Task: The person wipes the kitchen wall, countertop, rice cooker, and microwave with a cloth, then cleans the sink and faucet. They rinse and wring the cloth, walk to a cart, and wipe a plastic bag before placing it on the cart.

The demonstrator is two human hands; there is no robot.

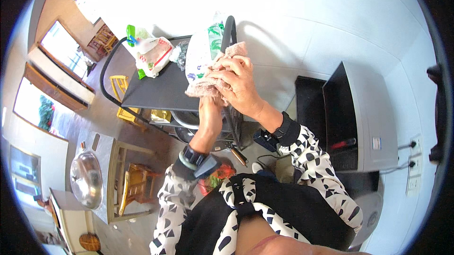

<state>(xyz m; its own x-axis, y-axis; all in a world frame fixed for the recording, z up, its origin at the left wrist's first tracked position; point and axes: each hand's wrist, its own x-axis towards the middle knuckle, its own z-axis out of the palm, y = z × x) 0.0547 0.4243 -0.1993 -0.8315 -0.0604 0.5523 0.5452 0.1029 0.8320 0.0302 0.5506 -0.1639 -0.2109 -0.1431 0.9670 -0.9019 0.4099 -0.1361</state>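
A crumpled pink towelling cloth [237, 49] is bunched between my two hands in front of a black shelf rack [159, 93]. My right hand [241, 83] lies over the cloth with its fingers bent into it. My left hand [211, 113] reaches up from below, its fingers hidden under the cloth. Just beyond rises the rack's curved black tube handle [227, 37]; whether the cloth touches it I cannot tell. A white plastic bag [198, 53] with green and purple print stands on the top shelf, partly behind the cloth.
Another plastic bag [156, 56], with red print and clips, sits on the rack's top. At right are a grey-and-black appliance [372, 120] and wall sockets [414, 164]. A red bag [223, 171] lies low beside me. A domed metal lid [87, 180] rests on a table at left.
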